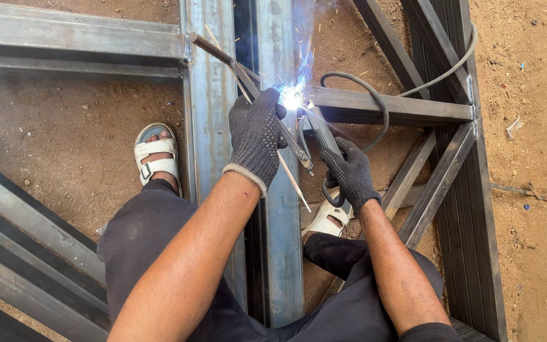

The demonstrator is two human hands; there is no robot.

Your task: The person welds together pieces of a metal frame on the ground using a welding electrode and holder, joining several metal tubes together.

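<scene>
While I watched through the head camera, my left hand (256, 136), in a dark knit glove, was closed around a long metal tool (248, 82) and a few thin welding rods (286, 171), held slanted across the upright steel beam (210, 95). My right hand (349, 174), gloved the same way, was clamped on the electrode holder (320, 130), its black cable (375, 95) looping away to the right. The two hands sat near each other, not touching. Between them a bright arc (291, 98) burned where the beam met a steel crosspiece (400, 107), throwing sparks upward. My sandalled foot (155, 155) stood on the dirt ground (64, 139) just left of the beam.
</scene>
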